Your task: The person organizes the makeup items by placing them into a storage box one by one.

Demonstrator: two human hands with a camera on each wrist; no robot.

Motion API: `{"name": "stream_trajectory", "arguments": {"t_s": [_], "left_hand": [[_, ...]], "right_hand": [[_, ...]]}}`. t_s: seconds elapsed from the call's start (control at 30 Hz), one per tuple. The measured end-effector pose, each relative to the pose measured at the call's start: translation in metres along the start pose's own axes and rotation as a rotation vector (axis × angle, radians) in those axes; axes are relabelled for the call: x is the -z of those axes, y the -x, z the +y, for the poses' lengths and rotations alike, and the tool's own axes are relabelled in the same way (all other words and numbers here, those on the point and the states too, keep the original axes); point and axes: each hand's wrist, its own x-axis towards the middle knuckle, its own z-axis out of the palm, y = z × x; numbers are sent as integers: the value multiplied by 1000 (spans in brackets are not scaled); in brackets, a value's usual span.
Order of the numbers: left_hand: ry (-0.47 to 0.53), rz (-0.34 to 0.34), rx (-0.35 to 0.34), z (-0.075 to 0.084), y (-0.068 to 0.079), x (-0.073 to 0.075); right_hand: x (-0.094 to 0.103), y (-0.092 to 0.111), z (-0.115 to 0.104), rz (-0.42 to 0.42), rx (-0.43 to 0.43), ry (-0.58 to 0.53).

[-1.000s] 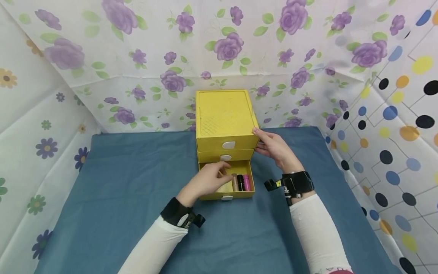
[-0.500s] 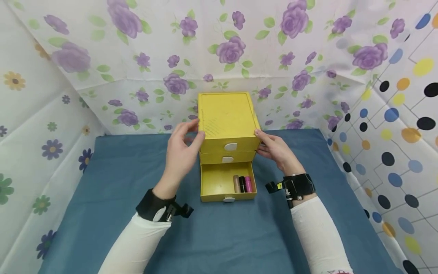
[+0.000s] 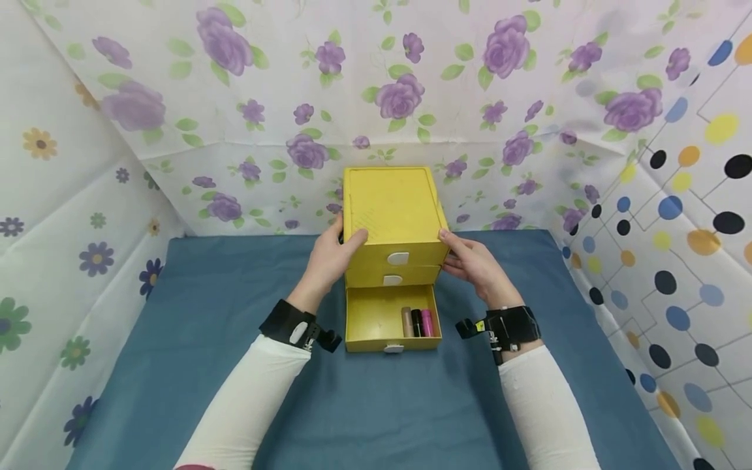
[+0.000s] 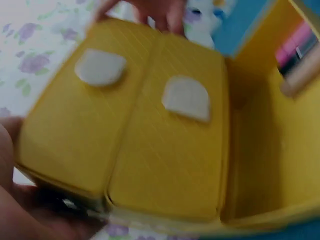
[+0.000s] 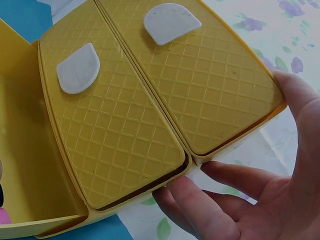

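A yellow drawer box (image 3: 390, 205) stands at the back middle of the table in the head view. Its bottom drawer (image 3: 373, 316) is pulled out, while the two upper drawers, with white tabs, sit closed. In the open drawer's right side lie a beige tube (image 3: 407, 321), a black tube (image 3: 417, 323) and a pink tube (image 3: 427, 323). My left hand (image 3: 329, 259) grips the box's left side, thumb on its top near the front. The right hand (image 3: 480, 271) holds the opposite side, thumb at the top front corner and fingers against the side wall (image 5: 230, 200).
Blue cloth (image 3: 382, 405) covers the table. A flowered sheet (image 3: 264, 124) hangs right behind the box, with a dotted sheet (image 3: 664, 241) on the right and another flowered sheet (image 3: 76, 241) on the left.
My left hand has left the open drawer, moved up and back, and taken hold of the box's left side. The right hand has kept its place on the box.
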Motion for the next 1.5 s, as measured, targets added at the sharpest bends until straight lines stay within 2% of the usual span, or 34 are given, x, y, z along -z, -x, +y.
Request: {"name": "stream_trajectory", "arguments": {"t_s": [0.07, 0.13, 0.27, 0.33, 0.5, 0.63, 0.73, 0.83, 0.93, 1.1, 1.23, 1.33, 1.5], "left_hand": [[27, 2, -35, -3, -2, -1], [101, 7, -57, -5, -3, -3], [318, 24, -38, -7, -4, -5], [386, 43, -20, -8, -4, -6], [394, 72, 1, -8, -3, -6], [385, 89, 12, -8, -6, -6], [392, 83, 28, -9, -5, -8], [401, 70, 39, -11, -2, -10], [414, 68, 32, -11, 0, -13], [442, 64, 7, -12, 4, -16], [478, 54, -2, -14, 6, -18], [512, 61, -9, -12, 7, -18], [529, 111, -34, -7, 6, -19]], "right_hand": [[0, 1, 0, 10, 1, 0], [1, 1, -1, 17, 4, 3], [-1, 2, 0, 40, 1, 24], [-4, 3, 2, 46, 0, 29], [-11, 2, 5, 75, 21, 30], [-8, 2, 10, 67, 86, 36], [0, 7, 24, 47, 139, 44], [14, 17, 46, 76, 154, 104], [31, 32, 68, 160, 132, 240], [64, 64, 100, 292, 47, 545], [78, 87, 127, 337, -57, 734], [78, 96, 144, 319, -121, 757], [70, 99, 158, 316, -151, 713]]}}
